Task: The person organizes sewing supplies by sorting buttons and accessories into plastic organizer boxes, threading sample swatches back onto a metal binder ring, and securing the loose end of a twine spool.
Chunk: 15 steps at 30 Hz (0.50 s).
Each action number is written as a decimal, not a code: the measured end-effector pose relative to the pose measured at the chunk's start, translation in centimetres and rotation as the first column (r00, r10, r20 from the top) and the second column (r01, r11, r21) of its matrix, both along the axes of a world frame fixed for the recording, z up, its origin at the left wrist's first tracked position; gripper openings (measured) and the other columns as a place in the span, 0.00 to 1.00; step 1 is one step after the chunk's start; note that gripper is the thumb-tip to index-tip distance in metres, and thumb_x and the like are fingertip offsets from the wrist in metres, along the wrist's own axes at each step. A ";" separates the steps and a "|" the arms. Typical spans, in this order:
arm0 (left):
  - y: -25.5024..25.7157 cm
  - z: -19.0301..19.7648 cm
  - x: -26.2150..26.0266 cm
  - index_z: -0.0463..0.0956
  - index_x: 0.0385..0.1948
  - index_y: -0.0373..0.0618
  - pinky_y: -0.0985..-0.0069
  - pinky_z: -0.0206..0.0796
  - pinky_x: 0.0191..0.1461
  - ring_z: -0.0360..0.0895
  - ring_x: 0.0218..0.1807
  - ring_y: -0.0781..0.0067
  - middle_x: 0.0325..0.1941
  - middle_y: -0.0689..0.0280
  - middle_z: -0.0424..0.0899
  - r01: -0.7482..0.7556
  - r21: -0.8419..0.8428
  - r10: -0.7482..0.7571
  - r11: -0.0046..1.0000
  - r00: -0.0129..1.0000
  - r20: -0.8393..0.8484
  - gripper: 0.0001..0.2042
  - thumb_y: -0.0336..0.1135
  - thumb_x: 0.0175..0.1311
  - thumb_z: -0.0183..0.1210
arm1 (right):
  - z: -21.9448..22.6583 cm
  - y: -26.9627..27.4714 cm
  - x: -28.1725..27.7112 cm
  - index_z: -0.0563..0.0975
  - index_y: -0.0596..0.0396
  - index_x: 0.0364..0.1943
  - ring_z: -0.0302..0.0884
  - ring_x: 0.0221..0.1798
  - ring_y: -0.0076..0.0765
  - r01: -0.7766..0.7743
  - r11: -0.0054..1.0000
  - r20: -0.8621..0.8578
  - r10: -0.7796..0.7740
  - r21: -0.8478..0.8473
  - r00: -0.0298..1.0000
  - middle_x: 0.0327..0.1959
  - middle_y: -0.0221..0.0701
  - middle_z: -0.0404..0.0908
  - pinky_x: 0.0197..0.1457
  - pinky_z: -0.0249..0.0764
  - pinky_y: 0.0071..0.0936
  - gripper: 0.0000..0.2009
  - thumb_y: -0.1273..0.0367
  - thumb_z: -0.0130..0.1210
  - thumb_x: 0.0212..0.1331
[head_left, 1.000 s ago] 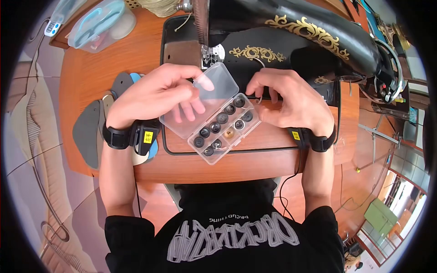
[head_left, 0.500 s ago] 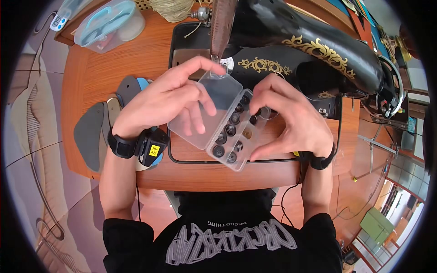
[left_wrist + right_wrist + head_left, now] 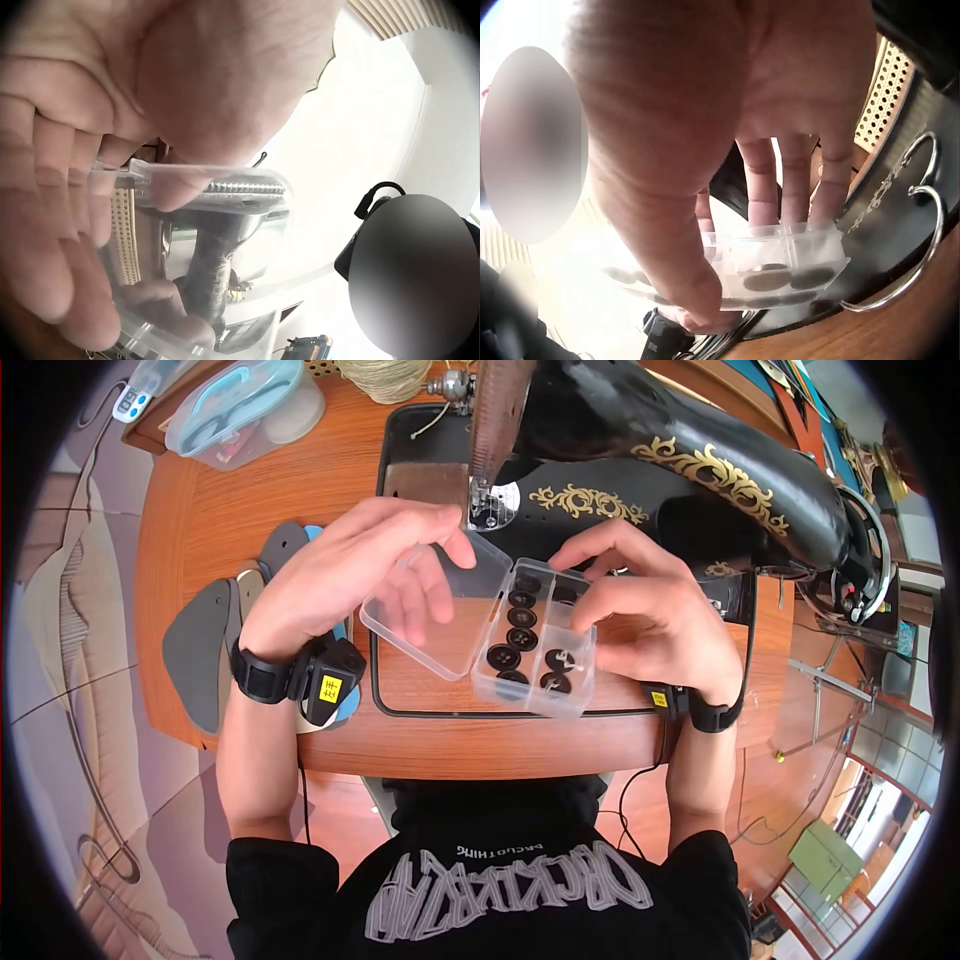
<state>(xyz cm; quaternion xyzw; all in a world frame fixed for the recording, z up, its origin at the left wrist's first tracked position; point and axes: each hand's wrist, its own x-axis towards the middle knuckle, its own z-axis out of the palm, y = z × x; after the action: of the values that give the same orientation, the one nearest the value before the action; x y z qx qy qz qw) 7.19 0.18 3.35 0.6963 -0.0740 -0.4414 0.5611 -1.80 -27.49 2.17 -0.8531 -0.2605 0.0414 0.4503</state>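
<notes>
A clear plastic box (image 3: 538, 635) with dark round buttons (image 3: 521, 639) in its compartments is held up over the sewing machine bed, its clear lid (image 3: 440, 628) swung open to the left. My left hand (image 3: 365, 565) holds the lid, thumb at its upper edge and fingers behind the plastic; the left wrist view shows the lid (image 3: 255, 196) beside the thumb. On the box's right side, my right hand (image 3: 655, 600) grips it between thumb and fingers, covering some compartments. In the right wrist view the box (image 3: 810, 251) lies between that thumb and the other fingers.
A black sewing machine (image 3: 690, 450) with gold ornament stands behind the hands. Grey flat shapes (image 3: 197, 650) lie on the left of the wooden table, below a lidded container (image 3: 235, 420). A metal ring (image 3: 939, 225) lies near the machine bed's edge.
The box has moved right and turned, its rows now nearly in line with my forearms. My right hand's thumb and fingers have come closer together around its right side.
</notes>
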 end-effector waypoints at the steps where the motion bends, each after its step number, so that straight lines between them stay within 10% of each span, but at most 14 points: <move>1: 0.0 0.0 0.1 0.79 0.43 0.39 0.78 0.70 0.23 0.79 0.18 0.72 0.24 0.57 0.84 0.039 0.023 -0.040 0.999 0.999 0.029 0.25 0.53 0.79 0.42 | -0.2 -0.3 0.1 0.82 0.52 0.31 0.82 0.50 0.40 -0.005 0.999 -0.029 0.007 0.046 1.000 0.54 0.34 0.79 0.52 0.82 0.33 0.13 0.80 0.71 0.40; 11: 3.1 -1.1 1.9 0.87 0.41 0.42 0.83 0.61 0.27 0.70 0.20 0.83 0.18 0.72 0.75 0.332 -0.062 -0.302 0.941 0.910 0.283 0.40 0.73 0.74 0.40 | -0.4 -1.3 0.9 0.86 0.56 0.33 0.86 0.48 0.40 -0.048 0.983 -0.049 0.058 0.177 0.997 0.44 0.38 0.86 0.54 0.81 0.35 0.11 0.75 0.76 0.44; 15: 3.3 -2.1 2.1 0.89 0.40 0.44 0.82 0.54 0.28 0.64 0.23 0.85 0.21 0.77 0.72 0.384 -0.243 -0.245 0.891 0.857 0.454 0.29 0.66 0.70 0.56 | -0.6 -1.3 0.8 0.85 0.58 0.36 0.86 0.47 0.35 -0.008 0.969 -0.126 0.040 0.248 0.991 0.42 0.35 0.86 0.54 0.82 0.30 0.12 0.76 0.76 0.47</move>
<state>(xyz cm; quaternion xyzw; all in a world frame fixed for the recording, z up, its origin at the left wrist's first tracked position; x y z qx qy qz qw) 9.32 3.46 1.20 0.6489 -0.3765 -0.3534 0.5587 -1.04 -28.81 1.61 -0.7825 -0.2440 0.0696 0.5686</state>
